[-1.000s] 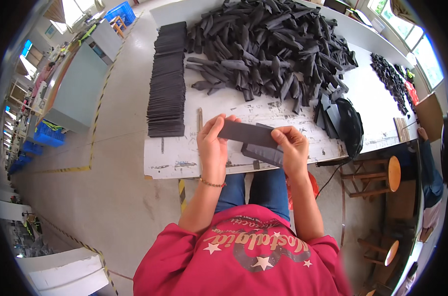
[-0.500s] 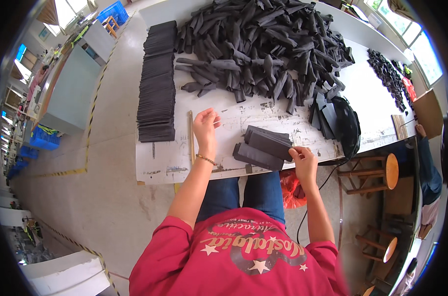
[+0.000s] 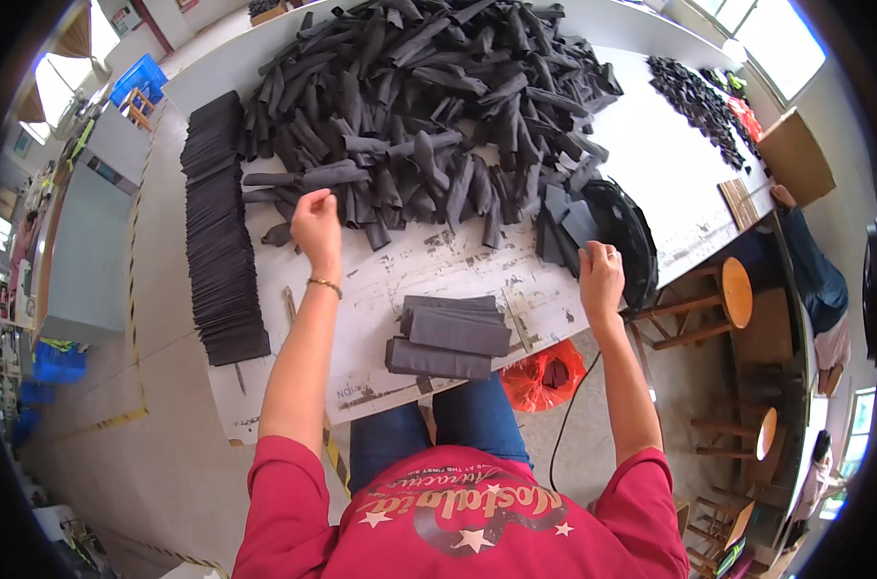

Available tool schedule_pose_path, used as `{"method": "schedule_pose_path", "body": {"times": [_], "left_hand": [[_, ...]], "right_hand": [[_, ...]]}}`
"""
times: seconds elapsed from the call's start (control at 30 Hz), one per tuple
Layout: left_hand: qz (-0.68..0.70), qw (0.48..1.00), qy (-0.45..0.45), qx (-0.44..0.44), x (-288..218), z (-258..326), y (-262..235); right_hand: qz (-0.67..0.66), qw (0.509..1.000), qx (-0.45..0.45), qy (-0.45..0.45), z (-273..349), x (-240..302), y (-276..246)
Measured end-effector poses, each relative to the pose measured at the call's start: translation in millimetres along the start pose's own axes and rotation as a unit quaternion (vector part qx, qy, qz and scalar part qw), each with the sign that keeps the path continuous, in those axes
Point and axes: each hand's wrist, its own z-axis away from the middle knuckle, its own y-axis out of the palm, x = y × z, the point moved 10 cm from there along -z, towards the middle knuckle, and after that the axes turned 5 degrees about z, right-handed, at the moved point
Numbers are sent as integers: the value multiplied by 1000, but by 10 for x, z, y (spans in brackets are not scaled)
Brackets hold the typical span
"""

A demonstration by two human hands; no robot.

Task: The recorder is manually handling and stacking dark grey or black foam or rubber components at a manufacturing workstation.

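Observation:
My left hand (image 3: 317,234) is at the near edge of a big heap of curled dark fabric pieces (image 3: 429,82). Its fingers are bent together, and whether they grip a piece cannot be made out. Over on the right, my right hand (image 3: 602,278) is at the flat grey-black pieces (image 3: 566,230), which lean against a black plastic bag (image 3: 631,227). Its fingers are curled too; what they hold, if anything, is hidden. Between my arms, near the table's front edge, lie several flat, overlapping dark fabric strips (image 3: 455,335), touched by neither hand.
A long, tightly packed row of dark pieces (image 3: 221,232) lines the left of the white table (image 3: 361,280). A thin wooden stick (image 3: 289,304) lies nearby. Right of me are a red plastic bag (image 3: 545,376), a black cord (image 3: 566,425), wooden stools (image 3: 736,294) and another person's arm (image 3: 791,207).
My right hand has left the flat strips and moved to the pieces by the black bag. My left hand has reached forward to the heap. The view has shifted right.

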Motion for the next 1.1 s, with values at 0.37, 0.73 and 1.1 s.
{"method": "schedule_pose_path", "body": {"times": [0.37, 0.73, 1.1], "left_hand": [[60, 993, -15, 99, -385, 119, 928], [-163, 934, 195, 250, -856, 891, 1807], [-37, 952, 161, 257, -1047, 946, 1291]], "right_hand": [[290, 949, 60, -107, 12, 21, 636], [185, 975, -39, -115, -97, 97, 247], [-327, 945, 4, 28, -154, 644, -580]]}}
